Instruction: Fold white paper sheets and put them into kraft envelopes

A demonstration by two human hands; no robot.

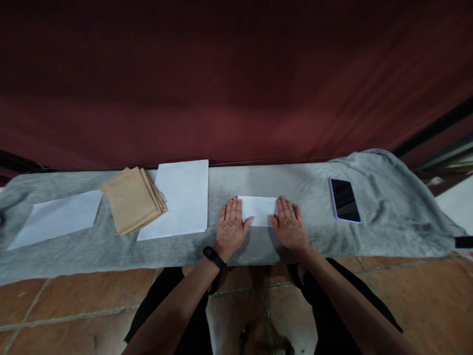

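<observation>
A small folded sheet of white paper [259,209] lies flat on the grey cloth in front of me. My left hand [232,226] rests palm down on its left edge, fingers stretched out and pointing away from me, thumb on the paper. On the opposite edge, my right hand [290,224] lies flat in the same way, with its thumb also on the sheet. Neither hand grips anything. The middle of the paper shows between the two thumbs, while its side edges are partly hidden under the hands.
Left of my hands are larger white sheets [185,197], with a pile of brown envelopes [133,202] partly over them. Another white sheet [59,217] lies farther left. A phone [345,199] is on the right. The grey cloth [229,177] covers a narrow surface before a red curtain [236,98].
</observation>
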